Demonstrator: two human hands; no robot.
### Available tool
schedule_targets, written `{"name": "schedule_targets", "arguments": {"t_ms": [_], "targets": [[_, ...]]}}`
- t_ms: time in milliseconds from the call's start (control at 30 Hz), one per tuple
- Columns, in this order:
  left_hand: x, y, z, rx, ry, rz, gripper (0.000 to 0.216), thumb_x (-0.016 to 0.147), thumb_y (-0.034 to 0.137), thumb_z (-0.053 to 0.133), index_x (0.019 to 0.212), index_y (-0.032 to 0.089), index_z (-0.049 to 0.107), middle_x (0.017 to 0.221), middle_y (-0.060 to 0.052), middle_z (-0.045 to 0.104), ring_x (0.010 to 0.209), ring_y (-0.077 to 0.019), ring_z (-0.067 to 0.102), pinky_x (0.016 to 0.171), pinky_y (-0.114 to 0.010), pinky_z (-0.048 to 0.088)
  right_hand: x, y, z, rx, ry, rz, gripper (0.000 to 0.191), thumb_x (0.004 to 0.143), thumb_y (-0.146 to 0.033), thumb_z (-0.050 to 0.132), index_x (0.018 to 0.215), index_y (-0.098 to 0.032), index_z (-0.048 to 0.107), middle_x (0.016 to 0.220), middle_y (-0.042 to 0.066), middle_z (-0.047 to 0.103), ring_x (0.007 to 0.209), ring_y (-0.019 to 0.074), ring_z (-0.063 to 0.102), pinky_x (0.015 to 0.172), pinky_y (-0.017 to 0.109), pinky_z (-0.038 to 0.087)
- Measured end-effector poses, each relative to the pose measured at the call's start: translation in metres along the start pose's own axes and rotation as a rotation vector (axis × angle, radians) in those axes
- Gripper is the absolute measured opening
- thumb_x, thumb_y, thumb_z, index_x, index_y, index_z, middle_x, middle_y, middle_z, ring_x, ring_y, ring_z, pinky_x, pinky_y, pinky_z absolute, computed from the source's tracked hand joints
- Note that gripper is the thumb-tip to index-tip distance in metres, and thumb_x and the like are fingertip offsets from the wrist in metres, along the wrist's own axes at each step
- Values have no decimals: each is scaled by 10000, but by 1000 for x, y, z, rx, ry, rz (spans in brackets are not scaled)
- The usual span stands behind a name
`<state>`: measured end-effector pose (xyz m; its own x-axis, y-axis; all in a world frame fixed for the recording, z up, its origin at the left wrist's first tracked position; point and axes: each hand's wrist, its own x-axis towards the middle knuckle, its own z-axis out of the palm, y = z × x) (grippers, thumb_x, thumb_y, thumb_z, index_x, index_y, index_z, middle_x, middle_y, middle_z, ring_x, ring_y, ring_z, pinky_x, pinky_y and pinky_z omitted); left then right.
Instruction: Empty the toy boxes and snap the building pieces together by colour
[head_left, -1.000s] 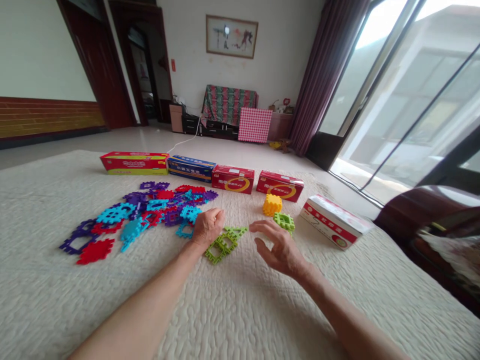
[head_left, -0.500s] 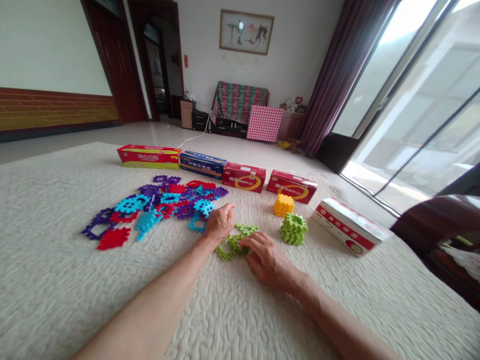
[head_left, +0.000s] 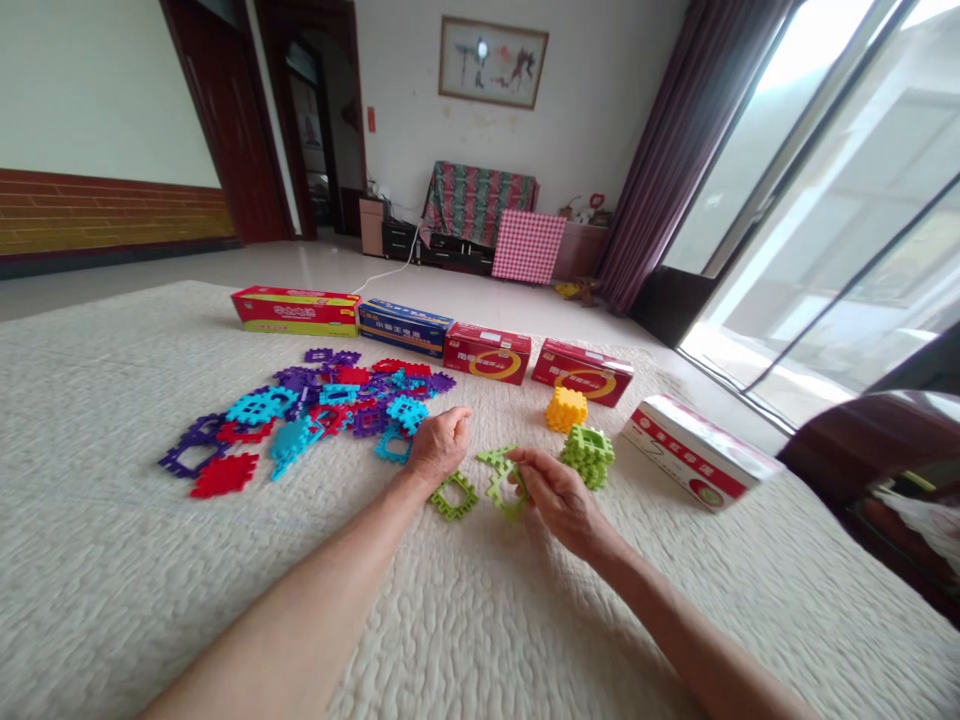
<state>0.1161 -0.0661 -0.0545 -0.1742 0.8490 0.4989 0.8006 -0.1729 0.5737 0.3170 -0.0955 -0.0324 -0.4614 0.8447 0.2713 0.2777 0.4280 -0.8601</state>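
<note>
Near the middle of the cloth, my right hand (head_left: 562, 500) pinches a green notched building tile (head_left: 498, 488), which looks raised and slightly blurred. Another green tile (head_left: 478, 457) lies partly behind it. A green frame-shaped tile (head_left: 453, 496) rests flat just below my left hand (head_left: 442, 445). That hand is closed in a loose fist on the cloth, and its palm side is hidden. Beside my right hand stands a stack of green tiles (head_left: 588, 457), with a stack of yellow tiles (head_left: 566, 410) behind it.
Purple, red and blue tiles (head_left: 337, 395) lie in a loose heap to the left. Behind stand a red-green box (head_left: 296, 313), a blue box (head_left: 405, 328), a red box (head_left: 487, 355) and another red box (head_left: 583, 372). A white-red box (head_left: 697, 452) sits at right.
My right hand has moved right and up, drawing a green tile away from the frame-shaped one, which now lies uncovered. My left hand has stayed in place.
</note>
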Motion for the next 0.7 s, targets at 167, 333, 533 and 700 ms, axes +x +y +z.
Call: {"name": "schedule_targets", "arguments": {"t_ms": [167, 333, 533, 700], "targets": [[0, -1, 0, 2, 8, 18, 306, 852, 146, 446, 1013, 151, 706, 892, -83, 752, 774, -178, 691, 752, -252, 498, 0, 1, -2, -241, -12, -8, 226, 889, -267, 433, 948, -179, 633, 772, 30, 639, 666, 140, 576, 613, 256, 440], [0, -2, 1, -9, 9, 22, 307, 845, 141, 449, 1005, 142, 710, 876, -86, 753, 761, -183, 693, 745, -256, 501, -6, -6, -8, -489, -36, -83, 256, 782, -255, 596, 1025, -174, 593, 949, 72, 610, 825, 183, 591, 737, 308, 466], [0, -1, 1, 4, 11, 27, 307, 838, 148, 449, 996, 160, 713, 891, -71, 755, 773, -174, 695, 743, -243, 502, -16, -20, -2, -704, -164, -46, 432, 675, -267, 700, 1067, -151, 559, 999, 98, 570, 927, 236, 546, 827, 384, 452], [0, -2, 1, 6, 10, 37, 321, 836, 162, 431, 984, 169, 715, 879, -62, 756, 764, -170, 696, 752, -237, 510, -16, -27, -3, -682, -205, -34, 349, 674, -170, 654, 1016, -164, 587, 961, 81, 575, 877, 208, 554, 803, 361, 463]]}}
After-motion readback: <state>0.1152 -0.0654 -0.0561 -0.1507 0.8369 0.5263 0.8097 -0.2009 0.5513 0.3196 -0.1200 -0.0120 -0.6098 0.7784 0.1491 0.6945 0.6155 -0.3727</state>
